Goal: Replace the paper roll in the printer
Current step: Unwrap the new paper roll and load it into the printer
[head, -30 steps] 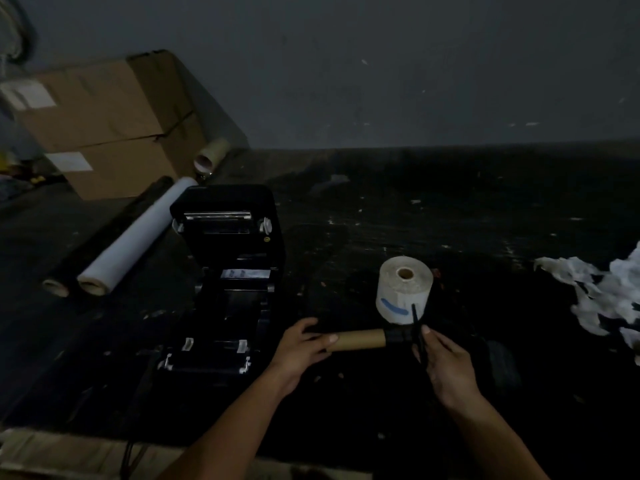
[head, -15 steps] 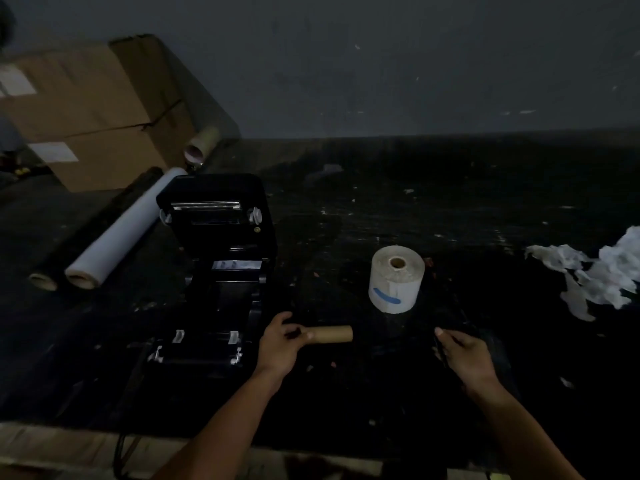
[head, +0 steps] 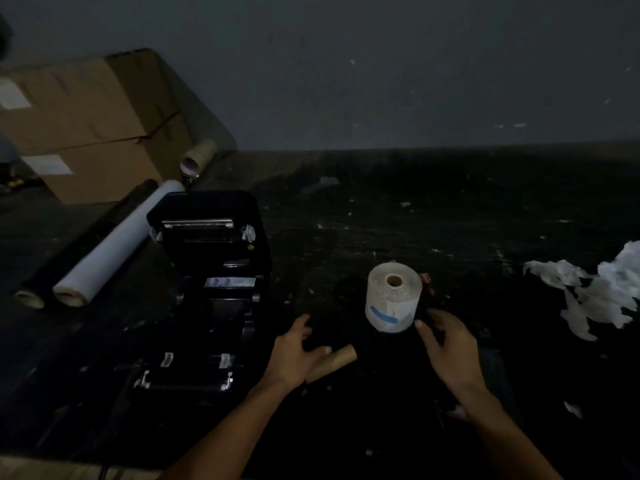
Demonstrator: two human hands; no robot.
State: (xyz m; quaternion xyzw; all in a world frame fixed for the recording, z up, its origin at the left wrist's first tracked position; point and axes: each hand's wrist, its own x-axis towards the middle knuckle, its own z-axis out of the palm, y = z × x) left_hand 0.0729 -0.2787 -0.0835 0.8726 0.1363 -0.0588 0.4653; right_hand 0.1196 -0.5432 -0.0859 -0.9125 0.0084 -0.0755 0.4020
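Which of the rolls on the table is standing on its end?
The short white paper roll with the blue mark, core hole facing up, just beyond the right hand. The long white roll and bare cardboard core lie flat.

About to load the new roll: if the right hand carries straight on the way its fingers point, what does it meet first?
Most likely the new paper roll. The right hand points up and slightly left, fingertips just short of the roll's lower right edge, though depth is unclear in one dim view.

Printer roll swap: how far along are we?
Done: the printer lid is open and the empty core is out, beside the left hand. In hand: nothing yet; the right hand reaches beside the new roll. Left: seat that roll, close the lid.
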